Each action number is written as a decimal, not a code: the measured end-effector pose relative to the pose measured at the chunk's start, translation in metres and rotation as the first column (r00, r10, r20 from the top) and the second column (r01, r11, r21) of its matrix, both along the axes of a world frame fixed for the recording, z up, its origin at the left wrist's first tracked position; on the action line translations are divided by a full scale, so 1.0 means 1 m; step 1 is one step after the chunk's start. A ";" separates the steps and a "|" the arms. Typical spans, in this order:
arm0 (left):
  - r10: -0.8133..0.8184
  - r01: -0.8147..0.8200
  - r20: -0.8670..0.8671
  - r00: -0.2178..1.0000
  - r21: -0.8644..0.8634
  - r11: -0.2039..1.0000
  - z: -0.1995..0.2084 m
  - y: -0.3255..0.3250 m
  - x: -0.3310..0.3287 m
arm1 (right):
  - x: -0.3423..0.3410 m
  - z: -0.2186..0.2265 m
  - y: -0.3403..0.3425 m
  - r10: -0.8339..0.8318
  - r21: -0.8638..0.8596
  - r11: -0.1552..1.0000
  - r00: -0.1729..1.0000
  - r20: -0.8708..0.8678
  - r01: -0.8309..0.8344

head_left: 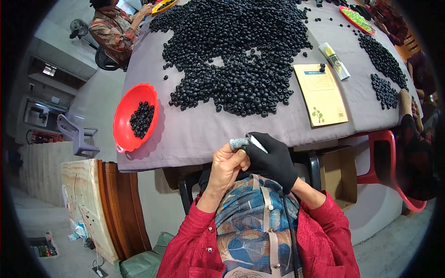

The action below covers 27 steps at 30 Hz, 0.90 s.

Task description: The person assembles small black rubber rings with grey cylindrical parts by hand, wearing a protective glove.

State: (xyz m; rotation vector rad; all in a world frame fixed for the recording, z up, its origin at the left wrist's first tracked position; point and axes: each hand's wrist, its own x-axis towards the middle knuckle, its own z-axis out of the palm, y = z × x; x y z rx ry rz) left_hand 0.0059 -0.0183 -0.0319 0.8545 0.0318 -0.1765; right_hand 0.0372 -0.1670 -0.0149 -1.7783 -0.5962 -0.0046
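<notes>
In the head view, your bare left hand wears a grey finger cover, its thumb and fingers drawn in; whether they pinch anything cannot be told. Your gloved right hand meets it, fingers curled in around a thin pale piece. Ahead of the grip, black beads spread over the table. Left of the grip sits a red bowl holding more beads; ahead and right lies a yellow book.

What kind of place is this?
Probably a small workroom: a big cloth-covered table holds a heap of small black pieces, a red bowl has more, and another person sits at the table.
</notes>
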 end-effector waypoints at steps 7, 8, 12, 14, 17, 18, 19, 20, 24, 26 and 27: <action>-0.055 0.052 -0.042 0.998 -0.074 0.996 0.002 -0.008 -0.004 | 0.007 0.001 0.001 0.132 -0.108 0.988 0.959 0.250 -0.108; -0.055 0.052 -0.042 0.998 -0.073 0.996 0.002 -0.007 -0.004 | 0.004 0.009 0.001 0.134 0.105 0.988 0.966 -0.220 -0.113; -0.084 0.064 -0.089 0.992 -0.214 0.975 -0.002 -0.007 -0.004 | 0.000 0.017 -0.001 0.218 0.336 0.938 0.603 -0.767 0.089; -0.073 0.049 -0.108 0.992 -0.213 0.976 -0.002 -0.007 -0.005 | -0.004 0.018 0.001 0.269 0.404 0.906 0.564 -0.781 0.128; -0.058 0.039 -0.089 0.994 -0.201 0.979 0.001 -0.007 -0.005 | -0.004 0.009 -0.001 0.314 0.450 0.879 0.517 -0.796 0.159; -0.063 0.044 -0.087 0.994 -0.206 0.977 0.000 -0.006 -0.004 | -0.003 0.005 -0.002 0.307 0.430 0.891 0.506 -0.806 0.145; -0.068 0.049 -0.085 0.994 -0.212 0.976 -0.001 -0.006 -0.004 | -0.003 0.005 -0.002 0.307 0.431 0.891 0.507 -0.806 0.145; -0.069 0.050 -0.084 0.994 -0.212 0.976 0.000 -0.006 -0.003 | -0.002 0.005 -0.003 0.311 0.428 0.895 0.518 -0.797 0.122; -0.067 0.046 -0.080 0.995 -0.232 0.972 0.002 -0.006 0.000 | -0.002 0.018 0.001 0.317 0.457 0.869 0.498 -0.807 0.189; -0.052 0.032 -0.082 0.995 -0.231 0.972 0.002 -0.004 0.001 | 0.000 0.017 0.004 0.316 0.453 0.876 0.509 -0.801 0.168; -0.067 0.050 -0.063 0.996 -0.235 0.971 0.003 -0.002 0.001 | 0.001 0.017 0.006 0.326 0.453 0.881 0.519 -0.790 0.137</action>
